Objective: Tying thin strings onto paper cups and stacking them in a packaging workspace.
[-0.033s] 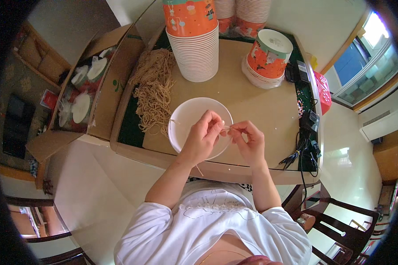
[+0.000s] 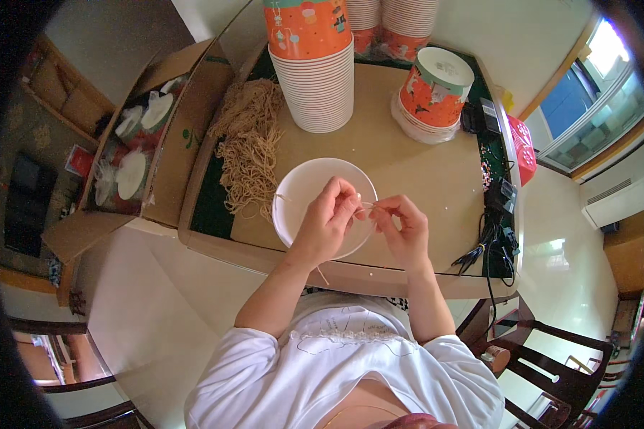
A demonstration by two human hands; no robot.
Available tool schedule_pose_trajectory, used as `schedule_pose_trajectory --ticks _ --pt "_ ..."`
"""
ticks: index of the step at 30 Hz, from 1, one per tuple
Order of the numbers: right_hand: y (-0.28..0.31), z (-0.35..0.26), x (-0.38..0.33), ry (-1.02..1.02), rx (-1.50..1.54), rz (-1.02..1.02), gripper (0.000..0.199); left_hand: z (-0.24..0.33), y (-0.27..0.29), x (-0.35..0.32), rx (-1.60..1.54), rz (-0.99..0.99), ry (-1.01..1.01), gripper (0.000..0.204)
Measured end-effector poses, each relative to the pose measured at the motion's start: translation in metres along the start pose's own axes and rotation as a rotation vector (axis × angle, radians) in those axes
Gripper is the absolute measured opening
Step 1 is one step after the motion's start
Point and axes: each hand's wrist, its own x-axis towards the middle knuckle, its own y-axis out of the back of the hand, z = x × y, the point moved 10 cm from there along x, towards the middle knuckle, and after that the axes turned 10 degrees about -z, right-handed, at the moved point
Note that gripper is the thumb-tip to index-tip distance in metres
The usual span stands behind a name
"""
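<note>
Pinching a thin tan string [image 2: 366, 207] between them, our left hand [image 2: 328, 223] and right hand [image 2: 402, 230] meet over the near right rim of the white bowl [image 2: 300, 187]. Both hands have fingertips closed on the string, which runs taut across the small gap. A heap of the same strings [image 2: 248, 143] lies to the far left on the table [image 2: 422, 179]; a cup stack [image 2: 315, 61] stands beyond. We judge the step to be separating or knotting one string, which calls for a fine, steady pull.
</note>
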Motion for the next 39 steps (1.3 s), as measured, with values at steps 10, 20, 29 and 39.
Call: schedule_pose_trajectory --ticks 10,20,29,39 --pt "0.001 -0.004 0.000 0.001 0.024 0.030 0.003 0.004 -0.005 0.003 0.120 -0.041 -0.017 0.015" --pt "0.001 -0.007 0.001 0.017 -0.047 0.038 0.007 0.012 0.003 0.000 0.223 0.070 -0.129 0.008" --pt "-0.005 -0.031 0.004 0.071 -0.262 -0.002 0.010 0.009 0.000 0.000 0.226 0.049 -0.091 0.010" --pt "0.004 -0.017 -0.003 -0.047 -0.235 0.030 0.030 0.018 -0.002 -0.002 0.252 0.068 -0.104 0.013"
